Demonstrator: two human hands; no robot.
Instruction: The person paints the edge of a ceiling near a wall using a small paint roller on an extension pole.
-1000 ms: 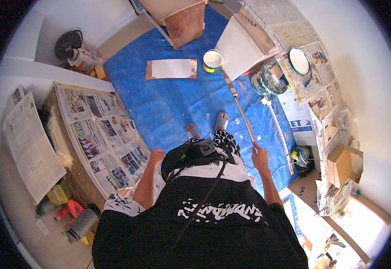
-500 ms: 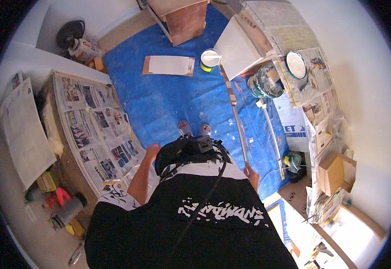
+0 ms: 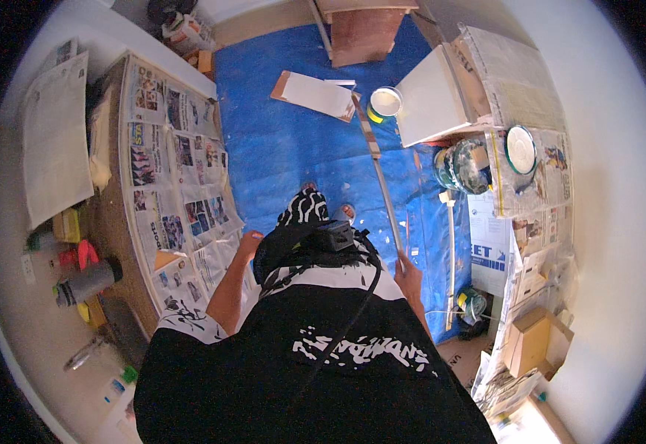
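Observation:
My right hand [image 3: 409,275] is closed around the near end of a long pole [image 3: 386,189], which slants forward and left over the blue sheet. At its far end a white paint roller [image 3: 340,83] sits by the far right edge of a white board with brown ends [image 3: 312,95]. Just right of the board stands an open paint bucket [image 3: 385,103] with white paint inside. My left hand [image 3: 249,244] hangs beside the newspaper-covered surface, apparently without a tool; its fingers are too hidden to read.
A blue sheet [image 3: 264,159] covers the floor. Newspaper [image 3: 182,174] covers the surface on my left. To the right are a large paint-smeared bucket [image 3: 462,166], a white lid [image 3: 520,149], a thin white pole [image 3: 451,259], a small pot [image 3: 472,303] and a cardboard box [image 3: 534,344].
The roller has gone from over the paint bucket to the board's far edge. The board lies more tilted. My view has shifted, and one foot has stepped forward.

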